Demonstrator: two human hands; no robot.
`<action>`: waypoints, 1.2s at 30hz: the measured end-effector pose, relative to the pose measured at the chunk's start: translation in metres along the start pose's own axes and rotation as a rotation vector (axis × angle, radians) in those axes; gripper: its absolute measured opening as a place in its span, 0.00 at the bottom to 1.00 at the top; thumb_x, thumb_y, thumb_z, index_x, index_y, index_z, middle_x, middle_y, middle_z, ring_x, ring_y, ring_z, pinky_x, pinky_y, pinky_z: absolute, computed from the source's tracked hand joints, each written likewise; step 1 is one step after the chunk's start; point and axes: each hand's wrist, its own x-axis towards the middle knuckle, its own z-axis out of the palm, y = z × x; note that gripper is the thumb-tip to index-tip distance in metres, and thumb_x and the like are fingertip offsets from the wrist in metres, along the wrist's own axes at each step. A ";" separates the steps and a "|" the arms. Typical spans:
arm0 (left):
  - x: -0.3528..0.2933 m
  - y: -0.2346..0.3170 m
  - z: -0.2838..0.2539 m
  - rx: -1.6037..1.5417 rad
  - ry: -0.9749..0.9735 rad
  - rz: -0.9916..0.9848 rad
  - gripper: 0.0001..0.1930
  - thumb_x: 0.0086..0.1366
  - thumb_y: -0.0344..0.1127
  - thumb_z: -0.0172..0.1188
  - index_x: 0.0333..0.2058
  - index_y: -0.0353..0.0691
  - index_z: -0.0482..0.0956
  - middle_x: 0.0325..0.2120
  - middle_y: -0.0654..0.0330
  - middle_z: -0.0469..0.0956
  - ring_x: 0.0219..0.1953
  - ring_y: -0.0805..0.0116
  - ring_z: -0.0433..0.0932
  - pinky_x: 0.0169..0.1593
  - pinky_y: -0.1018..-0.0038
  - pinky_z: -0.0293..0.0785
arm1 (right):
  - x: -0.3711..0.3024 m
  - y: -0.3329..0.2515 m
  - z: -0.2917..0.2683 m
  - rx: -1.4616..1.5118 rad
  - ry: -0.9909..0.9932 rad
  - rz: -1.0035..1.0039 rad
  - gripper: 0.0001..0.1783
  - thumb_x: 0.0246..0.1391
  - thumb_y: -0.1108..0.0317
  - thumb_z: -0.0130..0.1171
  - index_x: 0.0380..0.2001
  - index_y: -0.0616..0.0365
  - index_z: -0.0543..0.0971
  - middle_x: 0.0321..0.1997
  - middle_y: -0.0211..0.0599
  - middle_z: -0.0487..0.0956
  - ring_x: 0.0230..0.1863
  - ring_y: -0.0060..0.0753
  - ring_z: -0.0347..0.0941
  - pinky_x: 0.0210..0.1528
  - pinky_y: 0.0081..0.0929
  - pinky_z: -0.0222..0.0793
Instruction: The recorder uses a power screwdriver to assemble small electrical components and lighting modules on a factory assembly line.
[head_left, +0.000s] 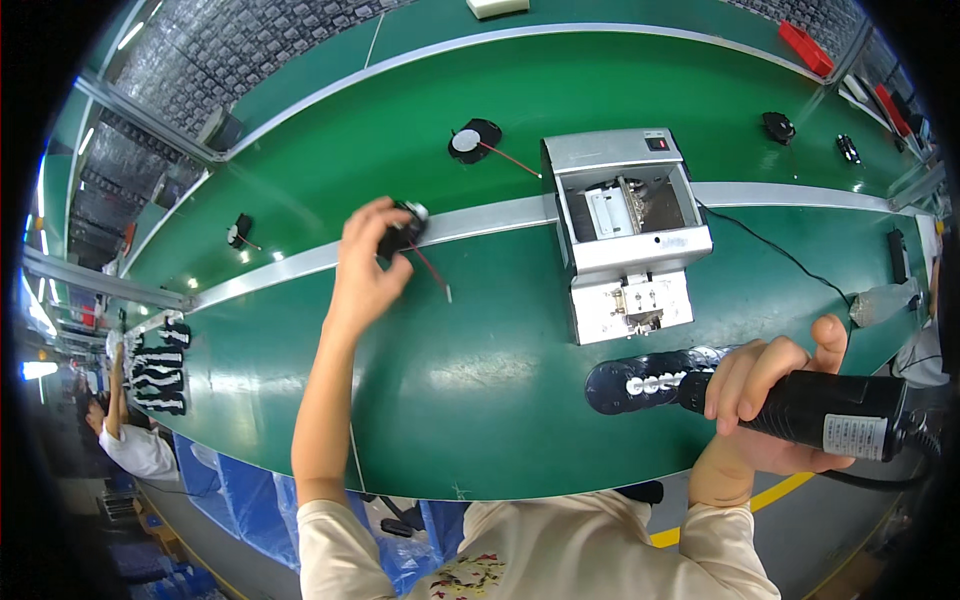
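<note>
Open green workbench (470, 435) offers passage at near left; a silver machine (625, 248), 1 row of black round parts (645, 366) and a black handheld tool (815, 405) block the right.

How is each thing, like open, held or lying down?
Small black part with red wire: held in the left hand, wire end loose
Black cylindrical corded tool: held sideways in the right hand; whether running, cannot tell
Silver metal box-shaped machine: standing, top open; whether switched on, cannot tell
Flat black round parts: lying in a row, partly hidden
Black round part with white disc: lying down, wire stretched out
</note>
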 end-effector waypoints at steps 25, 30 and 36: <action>-0.012 0.073 -0.048 0.200 -0.224 0.025 0.33 0.41 0.22 0.67 0.53 0.36 0.76 0.48 0.48 0.78 0.51 0.49 0.76 0.57 0.62 0.72 | 0.004 0.006 -0.023 -0.151 -0.288 -0.105 0.54 0.49 0.21 0.50 0.60 0.60 0.63 0.23 0.34 0.73 0.21 0.33 0.69 0.26 0.32 0.69; -0.053 0.120 -0.042 0.275 -0.615 0.100 0.33 0.40 0.21 0.65 0.51 0.38 0.77 0.49 0.49 0.76 0.54 0.48 0.72 0.58 0.59 0.70 | 0.002 0.001 -0.017 -0.154 -0.223 -0.060 0.54 0.47 0.18 0.49 0.58 0.58 0.65 0.24 0.36 0.73 0.27 0.35 0.71 0.32 0.36 0.71; -0.098 0.124 0.043 -0.398 -0.457 0.294 0.23 0.45 0.25 0.68 0.45 0.40 0.79 0.48 0.51 0.74 0.54 0.48 0.75 0.62 0.53 0.71 | 0.003 0.007 -0.013 -0.072 -0.208 -0.003 0.54 0.48 0.19 0.49 0.58 0.60 0.65 0.25 0.37 0.72 0.25 0.35 0.71 0.28 0.34 0.72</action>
